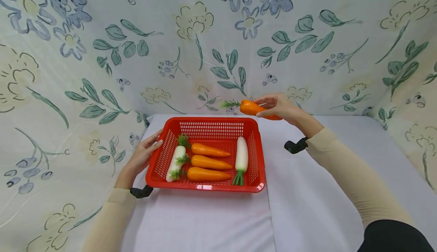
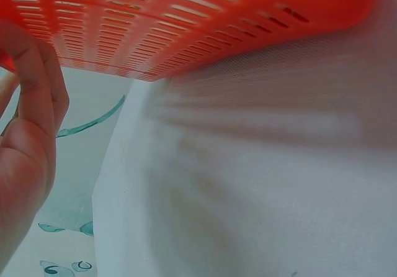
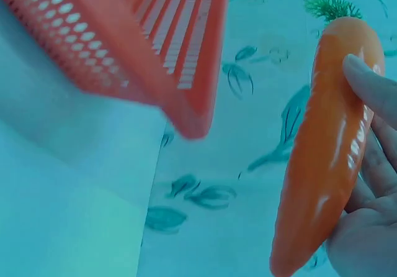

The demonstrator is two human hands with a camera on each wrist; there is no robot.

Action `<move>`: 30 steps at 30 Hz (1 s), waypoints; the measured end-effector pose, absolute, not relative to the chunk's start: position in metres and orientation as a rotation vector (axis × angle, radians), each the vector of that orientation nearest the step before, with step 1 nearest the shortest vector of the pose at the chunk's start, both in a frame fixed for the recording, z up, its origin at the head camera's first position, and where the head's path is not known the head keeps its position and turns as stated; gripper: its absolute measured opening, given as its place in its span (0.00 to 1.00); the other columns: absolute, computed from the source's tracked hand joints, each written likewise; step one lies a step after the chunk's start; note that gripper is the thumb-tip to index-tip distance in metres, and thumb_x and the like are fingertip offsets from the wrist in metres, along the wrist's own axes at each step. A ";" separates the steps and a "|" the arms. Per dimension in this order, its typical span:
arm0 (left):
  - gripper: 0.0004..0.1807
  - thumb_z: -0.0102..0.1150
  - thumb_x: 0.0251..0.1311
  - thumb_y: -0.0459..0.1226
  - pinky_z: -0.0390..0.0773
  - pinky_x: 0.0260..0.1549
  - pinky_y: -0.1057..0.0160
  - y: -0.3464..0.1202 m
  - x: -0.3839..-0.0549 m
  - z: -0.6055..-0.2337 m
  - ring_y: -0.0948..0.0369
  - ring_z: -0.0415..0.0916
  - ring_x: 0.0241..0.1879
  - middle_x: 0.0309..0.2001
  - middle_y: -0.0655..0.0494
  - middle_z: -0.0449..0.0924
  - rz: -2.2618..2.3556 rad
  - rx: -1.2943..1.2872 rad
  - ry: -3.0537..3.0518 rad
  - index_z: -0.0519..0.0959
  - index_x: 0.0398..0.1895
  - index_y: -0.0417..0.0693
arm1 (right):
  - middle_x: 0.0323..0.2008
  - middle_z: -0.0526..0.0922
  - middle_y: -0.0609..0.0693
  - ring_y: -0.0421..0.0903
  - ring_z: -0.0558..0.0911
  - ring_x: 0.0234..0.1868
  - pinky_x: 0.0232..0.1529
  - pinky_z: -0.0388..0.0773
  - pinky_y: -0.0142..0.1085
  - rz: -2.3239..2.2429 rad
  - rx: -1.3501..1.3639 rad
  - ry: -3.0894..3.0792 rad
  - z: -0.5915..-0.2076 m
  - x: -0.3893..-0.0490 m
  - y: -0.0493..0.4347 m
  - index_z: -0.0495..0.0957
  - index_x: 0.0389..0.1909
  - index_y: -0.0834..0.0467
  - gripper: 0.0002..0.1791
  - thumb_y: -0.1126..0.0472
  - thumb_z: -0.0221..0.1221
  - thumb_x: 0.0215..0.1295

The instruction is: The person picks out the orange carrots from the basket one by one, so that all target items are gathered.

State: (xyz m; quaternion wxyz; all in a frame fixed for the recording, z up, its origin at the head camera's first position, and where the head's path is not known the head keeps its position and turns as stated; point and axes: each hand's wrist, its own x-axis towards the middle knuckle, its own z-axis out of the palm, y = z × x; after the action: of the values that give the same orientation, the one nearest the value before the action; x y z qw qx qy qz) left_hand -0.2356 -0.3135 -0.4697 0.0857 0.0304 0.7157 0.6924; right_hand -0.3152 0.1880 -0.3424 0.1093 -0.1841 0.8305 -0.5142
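Observation:
My right hand (image 1: 278, 106) holds an orange carrot (image 1: 250, 107) with a feathery green top, up beyond the back right corner of the red basket (image 1: 206, 188). In the right wrist view the thumb lies along one side of the carrot (image 3: 329, 140), with fingers behind it. At the basket's left side, my left hand (image 1: 141, 157) grips the rim, and the left wrist view shows its bent fingers (image 2: 37, 84) against the slotted wall. Three carrots (image 1: 209, 163) lie side by side inside, between a white radish (image 1: 176, 163) at left and another white radish (image 1: 241, 155) at right.
A white cloth (image 1: 211, 218) covers the table under the basket and reaches to the right. Behind and at the left hangs a flower-patterned curtain (image 1: 218, 35). A black strap piece (image 1: 295, 145) sits at the right wrist.

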 end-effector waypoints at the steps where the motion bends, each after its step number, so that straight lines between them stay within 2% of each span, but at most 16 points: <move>1: 0.34 0.56 0.72 0.45 0.84 0.42 0.56 -0.314 -0.235 -0.470 0.59 0.80 0.45 0.58 0.45 0.66 2.063 0.084 2.138 0.58 0.78 0.58 | 0.56 0.80 0.60 0.55 0.80 0.55 0.53 0.81 0.44 -1.509 -0.526 2.445 -0.343 -0.313 0.195 0.77 0.61 0.62 0.26 0.64 0.69 0.62; 14: 0.34 0.56 0.72 0.45 0.84 0.42 0.56 -0.313 -0.234 -0.469 0.59 0.80 0.45 0.57 0.45 0.66 2.074 0.082 2.139 0.58 0.78 0.57 | 0.60 0.77 0.63 0.54 0.79 0.57 0.49 0.81 0.32 -1.429 -0.406 2.493 -0.370 -0.297 0.265 0.73 0.65 0.63 0.30 0.60 0.69 0.63; 21: 0.34 0.56 0.72 0.45 0.85 0.41 0.57 -0.312 -0.234 -0.469 0.59 0.80 0.44 0.57 0.45 0.65 2.071 0.084 2.141 0.59 0.78 0.58 | 0.61 0.76 0.64 0.51 0.79 0.56 0.49 0.80 0.31 -1.409 -0.350 2.487 -0.386 -0.290 0.293 0.72 0.66 0.63 0.32 0.59 0.69 0.63; 30: 0.34 0.56 0.72 0.44 0.84 0.42 0.56 -0.313 -0.235 -0.469 0.59 0.80 0.45 0.57 0.45 0.66 2.089 0.094 2.120 0.58 0.78 0.58 | 0.62 0.75 0.64 0.52 0.79 0.56 0.49 0.80 0.31 -1.368 -0.281 2.489 -0.409 -0.292 0.319 0.72 0.65 0.64 0.33 0.58 0.71 0.60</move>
State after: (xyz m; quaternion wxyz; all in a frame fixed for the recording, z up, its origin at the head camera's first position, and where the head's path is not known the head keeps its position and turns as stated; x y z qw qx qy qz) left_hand -0.2345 -0.3131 -0.4690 0.0817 0.0314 0.7096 0.6992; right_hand -0.2919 0.3186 -0.4091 0.1431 -0.0975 0.8632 -0.4743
